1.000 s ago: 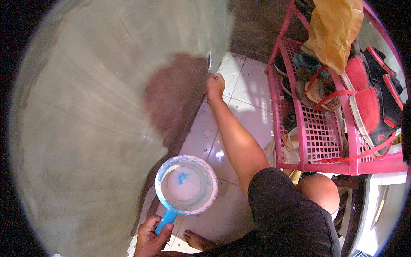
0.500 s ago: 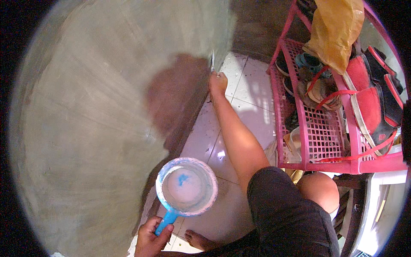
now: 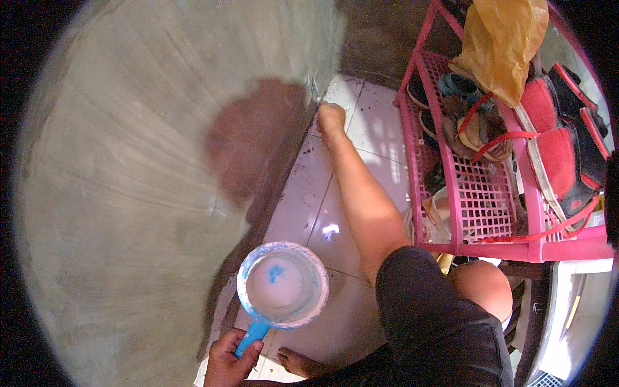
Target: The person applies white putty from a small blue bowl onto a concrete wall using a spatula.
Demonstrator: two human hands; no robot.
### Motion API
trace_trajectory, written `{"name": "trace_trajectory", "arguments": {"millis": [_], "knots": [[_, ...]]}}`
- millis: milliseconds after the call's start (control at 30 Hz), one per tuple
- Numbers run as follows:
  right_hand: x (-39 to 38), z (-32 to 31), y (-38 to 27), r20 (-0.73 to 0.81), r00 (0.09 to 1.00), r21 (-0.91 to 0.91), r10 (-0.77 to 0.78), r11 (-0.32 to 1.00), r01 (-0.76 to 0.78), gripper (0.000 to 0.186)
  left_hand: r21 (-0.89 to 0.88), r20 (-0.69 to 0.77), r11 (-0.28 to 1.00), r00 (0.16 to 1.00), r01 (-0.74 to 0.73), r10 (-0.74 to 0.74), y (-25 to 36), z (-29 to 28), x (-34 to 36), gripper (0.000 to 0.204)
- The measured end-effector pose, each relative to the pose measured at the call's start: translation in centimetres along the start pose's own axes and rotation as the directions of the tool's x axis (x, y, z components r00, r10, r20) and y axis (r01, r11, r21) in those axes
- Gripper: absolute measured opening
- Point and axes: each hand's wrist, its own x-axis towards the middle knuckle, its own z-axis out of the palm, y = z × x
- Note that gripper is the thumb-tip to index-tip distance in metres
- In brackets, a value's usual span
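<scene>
My left hand (image 3: 232,361) is wrapped round the blue handle of a plastic dipper (image 3: 283,320). The dipper is held level above the floor, its rim smeared with whitish paint, with pale pink-white stuff and a blue patch inside. At the far end of my outstretched right arm, my right hand (image 3: 331,118) is closed on a slim pale-tipped tool (image 3: 314,89). Its thin end touches or nearly touches the foot of the grey wall (image 3: 129,180), close to the corner. My fist hides most of this tool, so its exact kind does not show.
Pale floor tiles (image 3: 298,200) run along the wall. On the right stands a pink plastic rack (image 3: 478,193) with shoes (image 3: 480,135), a yellow-brown bag (image 3: 500,48) and red-and-black bags (image 3: 558,161). My bent knee (image 3: 480,287) is beside the rack; my bare foot (image 3: 300,362) is near the dipper.
The tool in my right hand has tilted leftward, its tip a little lower against the wall. The dipper has barely shifted. The whole view has moved slightly.
</scene>
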Motion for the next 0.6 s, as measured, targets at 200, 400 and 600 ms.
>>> {"name": "trace_trajectory", "arguments": {"millis": [200,400,600], "knots": [[-3.9,-1.0,2.3,-0.254,0.945,-0.293,-0.207,0.947,0.128,0.031,-0.111,-0.067,0.993,0.997,-0.044,0.037,-0.1,1.2,-0.5,0.013],[-6.9,1.2,2.3,-0.286,0.870,-0.200,-0.401,0.913,0.355,0.031,-0.152,0.003,0.988,1.000,0.008,-0.008,-0.3,1.0,-0.2,0.014],[-5.8,0.9,0.8,-0.292,0.919,-0.232,-0.264,0.952,0.199,0.032,-0.119,-0.018,0.993,1.000,-0.004,0.002,-0.1,1.1,-0.2,0.014]]}}
